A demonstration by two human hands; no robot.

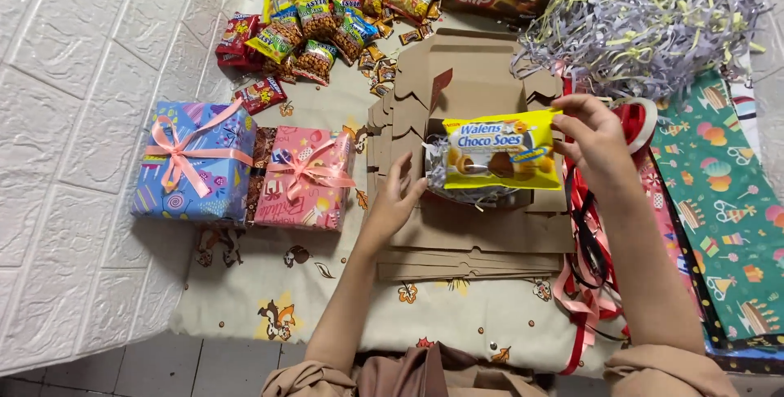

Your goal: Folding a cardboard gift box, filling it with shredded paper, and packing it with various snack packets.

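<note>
My right hand [600,142] pinches the right end of a yellow snack packet [500,150] and holds it flat over an open brown cardboard box [474,201] that has shredded paper inside. My left hand [396,199] rests with spread fingers against the box's left edge, just below the packet's left end. The box sits on a stack of flat brown box blanks [445,70].
Two wrapped gifts with pink ribbons, one blue [196,162] and one pink [302,178], lie to the left. Several snack packets [327,13] are piled at the top. A heap of shredded paper [645,13], red ribbon [588,242] and green wrapping paper [727,193] are on the right.
</note>
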